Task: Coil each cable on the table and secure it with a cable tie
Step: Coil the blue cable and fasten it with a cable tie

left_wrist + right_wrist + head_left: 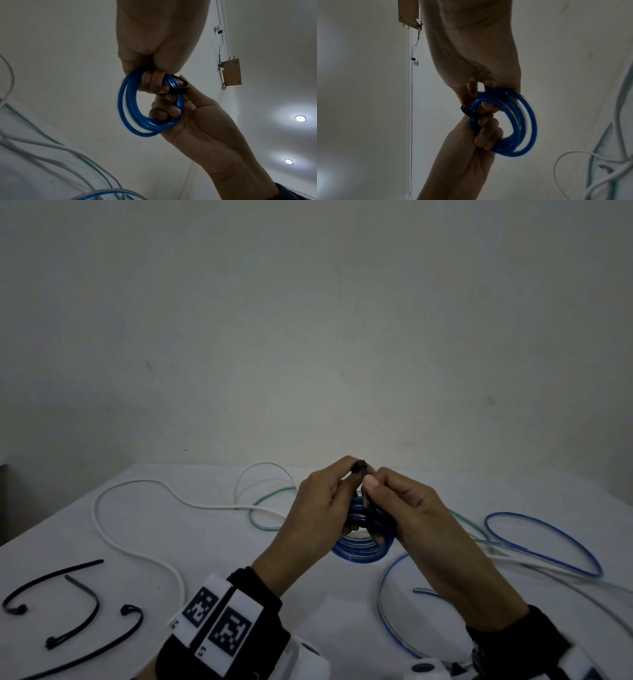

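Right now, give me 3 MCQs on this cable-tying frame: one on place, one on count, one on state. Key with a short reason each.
1. Where do the spare cable ties lie?
A. on the table's near left
B. under the blue coil
C. at the far right edge

2. How many spare black ties lie loose on the table?
A. one
B. three
C. six

3. What state is the blue coil in?
A. flat on the table, untouched
B. held up off the table by both hands, with a black tie around its strands
C. uncoiled and straight

Key:
1 A, the ties sit left of the left hand in the head view.
2 B, three curved black strips show there.
3 B, the left hand and right hand grip the coil, and the black tie wraps it in both wrist views.
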